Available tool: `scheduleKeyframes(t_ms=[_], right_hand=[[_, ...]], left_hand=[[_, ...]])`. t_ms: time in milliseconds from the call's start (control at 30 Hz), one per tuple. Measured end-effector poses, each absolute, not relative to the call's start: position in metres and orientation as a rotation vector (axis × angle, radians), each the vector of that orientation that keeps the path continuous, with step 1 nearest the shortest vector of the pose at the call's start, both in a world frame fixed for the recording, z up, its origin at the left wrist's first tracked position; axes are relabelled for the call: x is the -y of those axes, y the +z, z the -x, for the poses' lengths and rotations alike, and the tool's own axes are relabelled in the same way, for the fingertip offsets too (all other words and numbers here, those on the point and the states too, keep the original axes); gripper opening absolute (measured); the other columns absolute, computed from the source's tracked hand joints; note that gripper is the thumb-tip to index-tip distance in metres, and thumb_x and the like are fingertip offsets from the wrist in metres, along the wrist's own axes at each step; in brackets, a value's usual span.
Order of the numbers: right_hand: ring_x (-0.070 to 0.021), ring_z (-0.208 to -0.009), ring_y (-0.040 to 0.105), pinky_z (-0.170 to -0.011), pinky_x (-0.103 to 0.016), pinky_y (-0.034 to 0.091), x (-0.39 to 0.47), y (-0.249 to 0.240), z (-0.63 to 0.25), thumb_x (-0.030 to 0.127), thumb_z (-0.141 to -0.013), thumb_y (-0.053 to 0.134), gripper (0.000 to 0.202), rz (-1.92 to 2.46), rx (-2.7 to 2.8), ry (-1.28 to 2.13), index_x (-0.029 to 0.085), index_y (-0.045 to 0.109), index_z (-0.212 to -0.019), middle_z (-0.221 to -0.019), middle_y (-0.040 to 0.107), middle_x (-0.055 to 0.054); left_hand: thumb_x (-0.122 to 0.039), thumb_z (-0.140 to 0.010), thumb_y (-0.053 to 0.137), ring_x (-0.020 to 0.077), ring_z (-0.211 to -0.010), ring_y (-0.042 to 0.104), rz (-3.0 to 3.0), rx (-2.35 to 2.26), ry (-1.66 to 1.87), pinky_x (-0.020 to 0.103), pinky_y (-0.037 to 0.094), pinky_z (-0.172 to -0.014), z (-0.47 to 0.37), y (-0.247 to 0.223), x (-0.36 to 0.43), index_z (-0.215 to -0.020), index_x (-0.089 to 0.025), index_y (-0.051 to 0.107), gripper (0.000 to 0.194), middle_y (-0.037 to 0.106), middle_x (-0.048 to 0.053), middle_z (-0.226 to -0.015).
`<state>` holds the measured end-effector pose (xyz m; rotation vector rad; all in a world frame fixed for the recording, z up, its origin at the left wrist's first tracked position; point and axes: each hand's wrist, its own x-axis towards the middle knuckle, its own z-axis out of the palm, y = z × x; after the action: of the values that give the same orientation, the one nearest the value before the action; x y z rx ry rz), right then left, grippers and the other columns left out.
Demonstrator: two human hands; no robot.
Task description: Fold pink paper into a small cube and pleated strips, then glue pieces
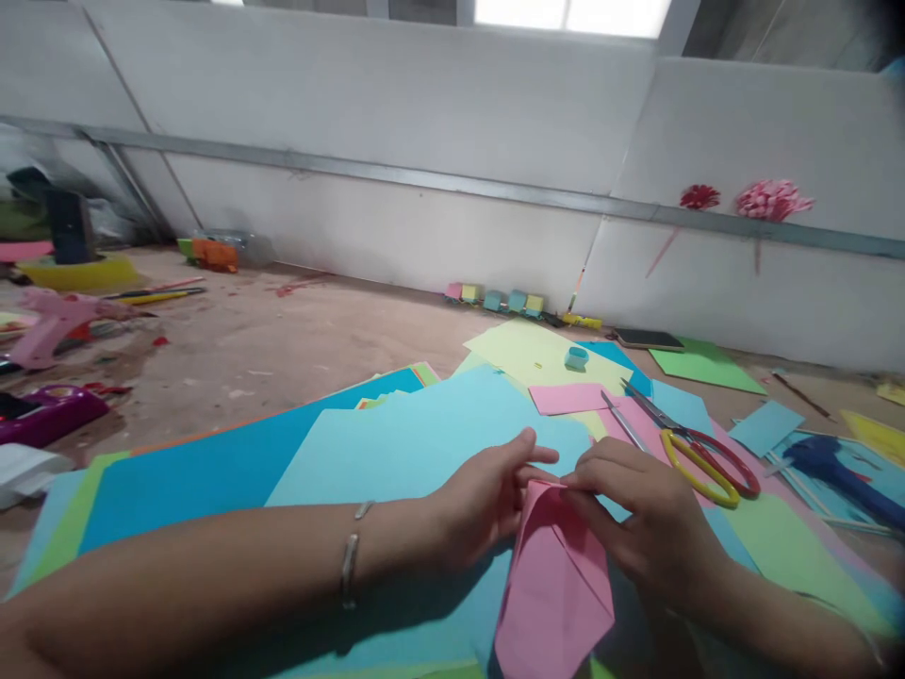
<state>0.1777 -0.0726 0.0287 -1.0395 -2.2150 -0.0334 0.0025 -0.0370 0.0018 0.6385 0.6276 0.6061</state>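
Observation:
A folded pink paper [555, 594] with visible crease lines is held up low in the view, over light blue sheets [424, 443]. The fingers of my left hand [495, 495] curl against its upper left edge, while the thumb stands free. At the top corner, my right hand [633, 505] pinches the paper between thumb and fingers. Just beyond the right hand lie scissors [697, 453] with red and yellow handles, partly over a pink strip [566, 398].
To the left are a pink glue gun [53, 325] and a purple tape dispenser [60, 413]. A dark blue glue gun [841, 471] rests at right. Small folded paper cubes [495, 299] line the wall's foot. Paper flowers [770, 200] stand behind a metal rail [424, 179].

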Motion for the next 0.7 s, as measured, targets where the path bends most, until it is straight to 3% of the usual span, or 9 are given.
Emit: scheduleKeyframes(t_ms=[133, 300, 433, 700], right_hand=[[-0.0138, -0.064, 0.056, -0.056, -0.023, 0.042, 0.07, 0.027, -0.173, 0.007, -0.085, 0.053, 0.017, 0.98, 2.191, 0.047, 0.018, 0.064, -0.076, -0.067, 0.062, -0.002], [-0.0148, -0.058, 0.05, -0.05, -0.025, 0.035, 0.069, 0.015, -0.172, 0.003, -0.08, 0.044, 0.023, 1.059, 2.326, -0.122, 0.016, 0.059, -0.068, -0.063, 0.058, -0.003], [-0.0143, -0.054, 0.043, -0.05, -0.027, 0.031, 0.07, 0.011, -0.174, 0.004, -0.085, 0.041, 0.029, 0.977, 2.423, -0.278, 0.016, 0.054, -0.063, -0.059, 0.054, -0.004], [-0.0145, -0.049, 0.041, -0.049, -0.029, 0.026, 0.074, 0.015, -0.174, 0.004, -0.088, 0.038, 0.034, 0.846, 2.36, -0.478, 0.018, 0.057, -0.064, -0.052, 0.049, -0.002]], left_hand=[[-0.058, -0.098, 0.025, 0.0171, -0.064, 0.058, -0.407, -0.557, 0.311, 0.03, 0.045, -0.074, -0.007, 0.002, 0.037, -0.088, -0.009, 0.062, 0.063, 0.058, 0.005, -0.066], [-0.057, -0.093, 0.046, 0.0129, -0.058, 0.051, -0.535, -0.754, 0.422, 0.027, 0.04, -0.065, -0.01, 0.005, 0.049, -0.081, -0.014, 0.056, 0.045, 0.055, 0.0, -0.063], [-0.064, -0.081, 0.06, 0.0082, -0.052, 0.04, -0.582, -0.726, 0.463, 0.023, 0.033, -0.058, -0.012, 0.005, 0.055, -0.07, -0.016, 0.048, 0.05, 0.048, -0.005, -0.056], [-0.069, -0.081, 0.054, 0.0133, -0.066, 0.051, -0.575, -0.626, 0.372, 0.026, 0.04, -0.069, -0.006, 0.004, 0.052, -0.076, -0.015, 0.058, 0.054, 0.056, 0.0, -0.067]])
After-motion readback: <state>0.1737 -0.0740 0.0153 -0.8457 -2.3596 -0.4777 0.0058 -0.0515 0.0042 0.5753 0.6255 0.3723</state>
